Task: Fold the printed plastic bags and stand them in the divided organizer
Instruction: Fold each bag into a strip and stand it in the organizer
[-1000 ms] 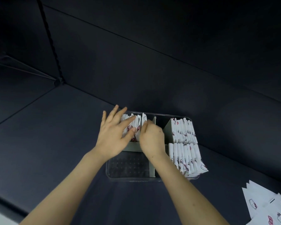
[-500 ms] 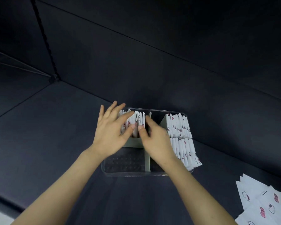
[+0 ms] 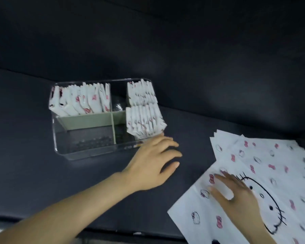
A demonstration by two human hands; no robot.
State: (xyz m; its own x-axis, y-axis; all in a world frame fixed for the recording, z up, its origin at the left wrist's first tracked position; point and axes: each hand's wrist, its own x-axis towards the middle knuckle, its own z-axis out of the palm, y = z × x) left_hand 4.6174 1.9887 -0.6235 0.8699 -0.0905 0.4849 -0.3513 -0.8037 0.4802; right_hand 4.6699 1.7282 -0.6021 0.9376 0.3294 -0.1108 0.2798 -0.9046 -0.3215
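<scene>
Left hand (image 3: 153,162), fingers loose, beside organizer (image 3: 95,152) front corner; right hand (image 3: 236,196) fingers flat on bag (image 3: 271,173) edge.

Dim, soft light leaves the upper half of the frame nearly black. Motion blur smears the right hand (image 3: 236,196) and flat printed bags (image 3: 271,164) at lower right. Faint glare lines the clear organizer (image 3: 95,154) along its front rim, and soft shadow pools under the left hand (image 3: 148,166).
</scene>
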